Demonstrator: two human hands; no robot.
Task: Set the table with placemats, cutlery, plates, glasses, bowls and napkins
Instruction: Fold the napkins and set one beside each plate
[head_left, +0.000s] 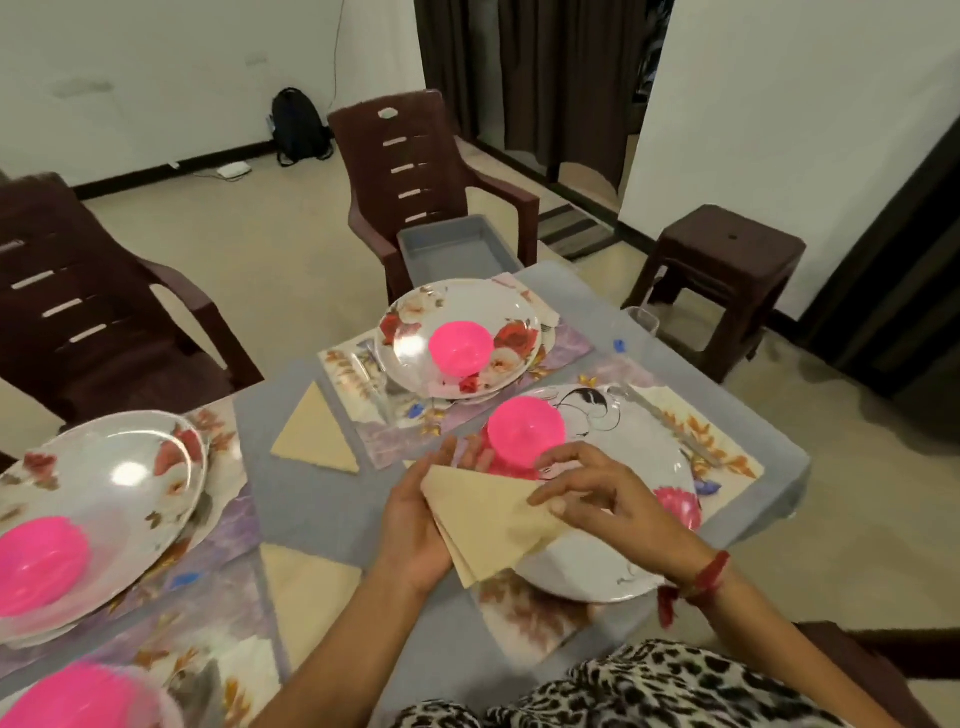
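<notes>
The person is holding a folded beige napkin (488, 525) with both hands, just above the near edge of the nearest white plate (623, 561). The left hand (421, 525) is lying under the napkin with its palm up, and its fingers (480, 453) are stretching out flat behind the cloth, so they are supporting it and not clenching. The right hand (587, 491) is coming from the right side, and its fingers (550, 499) are pinching the upper fold of the napkin near its right corner. A red thread band (701, 577) is sitting on the right wrist.

The nearest plate is resting on a flowered placemat (691, 431) on the grey bench (317, 499). A pink bowl (524, 428) is standing upside down on this plate, just beyond the hands. Beyond this plate, a second plate with red roses (511, 335) is carrying another pink bowl (460, 348), also upside down. To the left of the nearest plate, two more folded napkins are lying flat on the bench: one (314, 434) is beside the far placemat and one (306, 587) is nearer to the person. Further left, a third plate (130, 467) is holding a pink bowl (36, 564). A clear glass (639, 319) is standing at the far right edge of the bench. Brown plastic chairs (415, 182) are standing around the bench.
</notes>
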